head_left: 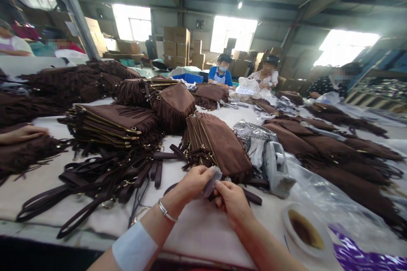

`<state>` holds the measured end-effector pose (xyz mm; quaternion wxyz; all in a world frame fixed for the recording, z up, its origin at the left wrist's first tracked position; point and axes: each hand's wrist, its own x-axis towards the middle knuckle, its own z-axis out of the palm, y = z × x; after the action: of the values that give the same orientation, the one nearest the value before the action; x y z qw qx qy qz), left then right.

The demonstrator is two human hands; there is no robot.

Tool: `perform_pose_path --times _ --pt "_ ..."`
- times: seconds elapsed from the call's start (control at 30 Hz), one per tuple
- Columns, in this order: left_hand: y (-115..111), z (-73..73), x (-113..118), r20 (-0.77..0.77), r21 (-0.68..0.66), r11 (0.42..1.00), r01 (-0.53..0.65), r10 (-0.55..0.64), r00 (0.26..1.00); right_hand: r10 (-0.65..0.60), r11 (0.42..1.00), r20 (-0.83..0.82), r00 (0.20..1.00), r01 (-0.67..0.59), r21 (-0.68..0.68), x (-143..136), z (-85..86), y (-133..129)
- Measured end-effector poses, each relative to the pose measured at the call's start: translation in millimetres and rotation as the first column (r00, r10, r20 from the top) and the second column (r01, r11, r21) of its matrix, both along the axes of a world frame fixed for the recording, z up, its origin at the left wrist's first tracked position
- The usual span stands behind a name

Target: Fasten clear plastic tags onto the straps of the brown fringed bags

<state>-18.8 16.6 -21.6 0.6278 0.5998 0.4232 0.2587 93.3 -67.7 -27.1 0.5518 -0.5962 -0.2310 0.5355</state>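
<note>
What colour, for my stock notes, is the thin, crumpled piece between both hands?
The thin, crumpled piece looks greyish-lilac, best seen in the head view.

Chocolate brown covers the fringed bags, edged by gold zips, with darker straps against an off-white counter. The thin slip is greyish mauve, the bracelet silver, the forearm band pale blue. White dots speckle a co-worker's black top.
</note>
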Motion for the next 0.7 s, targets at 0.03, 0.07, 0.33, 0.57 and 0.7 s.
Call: perform_pose_path --times 0.03,0.07,0.33,0.57,0.7 --pt "0 -0.1 1 0.002 -0.012 1.0 0.027 -0.027 1.0 0.012 1.0 0.015 1.0 -0.012 0.006 0 1.0 -1" --pt "-1 -0.2 1 0.003 -0.011 0.999 0.049 -0.049 0.999 0.035 0.999 0.065 0.997 -0.036 0.012 1 2.1 -3" --pt "1 2.3 7 0.106 -0.119 0.981 0.153 -0.14 0.984 -0.252 0.836 0.93 0.269 -0.424 0.349 45 16.3 -4" --pt "-5 4.3 4 -0.021 0.221 0.972 0.072 -0.069 0.997 -0.256 0.783 0.963 -0.088 -0.603 0.153 51 30.5 17" --pt "-11 5.2 0 -0.103 0.527 0.841 0.119 -0.075 0.992 -0.156 0.791 0.987 -0.042 -0.604 0.1 51 32.7 25"
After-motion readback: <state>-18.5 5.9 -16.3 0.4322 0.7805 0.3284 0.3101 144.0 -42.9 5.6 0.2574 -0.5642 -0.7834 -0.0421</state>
